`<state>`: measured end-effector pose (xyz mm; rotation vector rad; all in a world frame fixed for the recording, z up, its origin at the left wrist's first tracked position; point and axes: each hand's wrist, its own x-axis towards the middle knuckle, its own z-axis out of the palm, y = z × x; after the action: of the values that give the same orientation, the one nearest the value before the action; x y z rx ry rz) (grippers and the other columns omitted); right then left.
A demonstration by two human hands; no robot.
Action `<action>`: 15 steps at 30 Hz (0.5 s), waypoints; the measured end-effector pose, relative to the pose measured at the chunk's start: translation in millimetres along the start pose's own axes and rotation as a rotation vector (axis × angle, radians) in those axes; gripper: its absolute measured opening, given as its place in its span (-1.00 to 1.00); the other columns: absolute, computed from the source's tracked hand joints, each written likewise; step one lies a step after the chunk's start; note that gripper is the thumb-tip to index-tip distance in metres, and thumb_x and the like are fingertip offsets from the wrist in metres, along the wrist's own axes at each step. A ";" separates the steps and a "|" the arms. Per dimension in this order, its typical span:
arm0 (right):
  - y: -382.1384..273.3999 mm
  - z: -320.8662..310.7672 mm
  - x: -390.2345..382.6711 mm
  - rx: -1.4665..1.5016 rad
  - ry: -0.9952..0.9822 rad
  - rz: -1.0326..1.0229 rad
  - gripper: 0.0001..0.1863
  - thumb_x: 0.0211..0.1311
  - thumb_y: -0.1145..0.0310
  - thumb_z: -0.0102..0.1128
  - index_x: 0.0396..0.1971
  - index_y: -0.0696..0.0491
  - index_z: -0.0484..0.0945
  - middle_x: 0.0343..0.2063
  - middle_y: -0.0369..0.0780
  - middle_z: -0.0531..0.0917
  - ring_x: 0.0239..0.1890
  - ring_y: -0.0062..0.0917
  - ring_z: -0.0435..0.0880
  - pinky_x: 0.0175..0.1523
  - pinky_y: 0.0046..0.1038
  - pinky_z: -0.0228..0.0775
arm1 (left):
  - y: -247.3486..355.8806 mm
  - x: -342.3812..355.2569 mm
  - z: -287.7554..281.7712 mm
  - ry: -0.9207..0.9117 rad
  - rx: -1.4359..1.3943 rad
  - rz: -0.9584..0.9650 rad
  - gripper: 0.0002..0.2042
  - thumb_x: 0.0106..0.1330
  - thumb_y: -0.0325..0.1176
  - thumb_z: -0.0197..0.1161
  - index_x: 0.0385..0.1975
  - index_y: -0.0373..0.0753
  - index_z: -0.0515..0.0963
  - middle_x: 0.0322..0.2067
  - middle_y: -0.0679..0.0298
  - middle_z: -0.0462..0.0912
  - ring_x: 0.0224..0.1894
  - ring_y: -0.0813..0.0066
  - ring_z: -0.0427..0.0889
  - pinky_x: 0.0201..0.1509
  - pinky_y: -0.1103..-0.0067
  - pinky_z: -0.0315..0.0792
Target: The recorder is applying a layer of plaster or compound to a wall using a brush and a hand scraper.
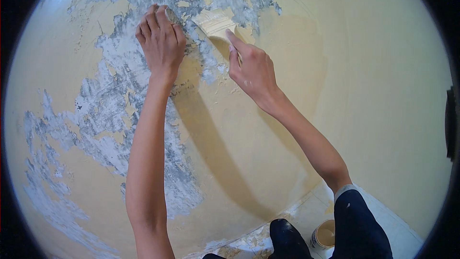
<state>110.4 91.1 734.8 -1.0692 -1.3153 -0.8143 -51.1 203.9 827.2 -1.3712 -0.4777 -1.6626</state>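
My right hand (253, 69) grips a wide, flat scraper (215, 23), index finger stretched along it. Its cream-smeared blade lies against the wall (268, 129), at the edge of a stripped patch. Most of the handle is hidden in my palm. To its left, my left hand (163, 43) is at the wall with its fingers bent. By its thumb and fingertips shows a small greyish, rounded thing (171, 16), too hidden to name. Around both hands the yellowish coating is broken away, baring a grey and white patch (115, 62) with ragged edges.
A small open tub (325, 235) stands on the floor beside my dark-clothed leg (287, 237). Coating flakes (249, 244) litter the floor along the foot of the wall. A dark object (449, 124) sits at the far right rim. My arms cast shadows on the wall.
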 end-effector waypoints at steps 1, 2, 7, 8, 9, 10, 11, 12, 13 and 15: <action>-1.8 -2.2 -3.8 -0.027 0.005 -0.010 -0.59 0.35 0.40 0.07 0.19 0.02 0.55 -0.55 0.02 0.61 -0.51 -0.13 0.62 -0.29 -0.17 0.45 | -0.3 0.1 0.3 -0.005 0.001 -0.002 -0.57 0.34 -0.33 0.01 0.22 -0.17 0.35 0.25 0.14 0.38 0.33 0.16 0.26 0.40 0.26 0.03; -3.3 -5.2 -7.6 -0.036 -0.035 0.022 -0.59 0.35 0.40 0.07 0.19 0.02 0.55 -0.55 0.02 0.61 -0.51 -0.13 0.62 -0.29 -0.17 0.45 | -0.3 0.1 0.9 0.008 -0.007 0.003 -0.57 0.34 -0.32 0.00 0.22 -0.17 0.36 0.25 0.14 0.38 0.33 0.15 0.27 0.40 0.26 0.03; -4.2 -15.4 -2.5 -0.104 -0.059 0.026 -0.58 0.34 0.38 0.06 0.19 0.02 0.55 -0.52 0.03 0.63 -0.48 -0.09 0.63 -0.29 -0.14 0.46 | -2.7 0.1 4.3 0.020 -0.030 -0.003 -0.58 0.35 -0.30 -0.01 0.21 -0.16 0.36 0.23 0.15 0.39 0.31 0.14 0.29 0.38 0.24 0.04; -2.6 -13.2 5.4 -0.080 -0.042 -0.003 -0.58 0.34 0.38 0.06 0.19 0.02 0.55 -0.52 0.03 0.63 -0.48 -0.09 0.63 -0.29 -0.14 0.46 | -3.4 0.0 5.3 0.028 -0.022 0.006 -0.58 0.35 -0.29 -0.01 0.21 -0.15 0.37 0.23 0.15 0.39 0.30 0.13 0.30 0.38 0.23 0.05; -1.7 -8.9 13.0 -0.077 -0.031 -0.042 -0.58 0.34 0.38 0.06 0.19 0.02 0.55 -0.53 0.03 0.62 -0.48 -0.09 0.63 -0.30 -0.13 0.46 | -4.2 -0.6 5.9 0.033 -0.012 0.012 -0.59 0.35 -0.27 0.00 0.21 -0.14 0.37 0.23 0.16 0.39 0.29 0.13 0.30 0.37 0.22 0.06; -0.7 -5.1 17.5 -0.066 0.015 -0.103 -0.58 0.34 0.39 0.06 0.19 0.02 0.55 -0.54 0.03 0.62 -0.48 -0.08 0.63 -0.30 -0.12 0.46 | -4.7 -1.4 6.4 0.021 -0.011 0.010 -0.59 0.35 -0.27 0.00 0.21 -0.14 0.37 0.23 0.16 0.39 0.29 0.13 0.30 0.37 0.22 0.06; 0.0 -3.1 15.0 -0.068 -0.029 -0.075 -0.58 0.34 0.39 0.06 0.19 0.02 0.55 -0.54 0.03 0.62 -0.48 -0.08 0.63 -0.30 -0.12 0.46 | -5.5 -1.1 7.3 0.043 -0.005 0.024 -0.60 0.33 -0.27 0.01 0.16 -0.17 0.41 0.21 0.13 0.41 0.28 0.13 0.31 0.36 0.21 0.08; 0.2 -2.1 8.8 -0.097 -0.063 -0.051 -0.58 0.34 0.40 0.06 0.19 0.02 0.55 -0.54 0.03 0.62 -0.48 -0.08 0.63 -0.30 -0.11 0.46 | -6.2 -1.1 8.0 0.058 -0.002 0.038 -0.61 0.31 -0.26 0.03 0.12 -0.20 0.45 0.18 0.11 0.43 0.26 0.14 0.32 0.34 0.20 0.09; 0.5 -2.7 -0.2 -0.140 -0.138 0.000 -0.58 0.33 0.40 0.05 0.18 0.03 0.55 -0.54 0.03 0.62 -0.47 -0.08 0.63 -0.30 -0.11 0.46 | -7.0 -1.6 8.5 0.063 0.000 0.039 -0.61 0.31 -0.26 0.03 0.12 -0.20 0.45 0.18 0.11 0.43 0.26 0.14 0.32 0.34 0.20 0.09; -0.4 -16.7 -43.9 -0.173 -0.195 0.021 -0.58 0.33 0.40 0.06 0.19 0.03 0.54 -0.55 0.03 0.62 -0.47 -0.07 0.63 -0.30 -0.12 0.46 | -8.0 -2.1 10.1 0.076 -0.026 0.036 -0.60 0.31 -0.24 0.02 0.12 -0.19 0.46 0.18 0.11 0.43 0.25 0.14 0.33 0.34 0.19 0.10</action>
<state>110.7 70.7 692.5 -1.3247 -1.4129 -0.8359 -51.9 216.6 830.4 -1.3224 -0.3873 -1.6905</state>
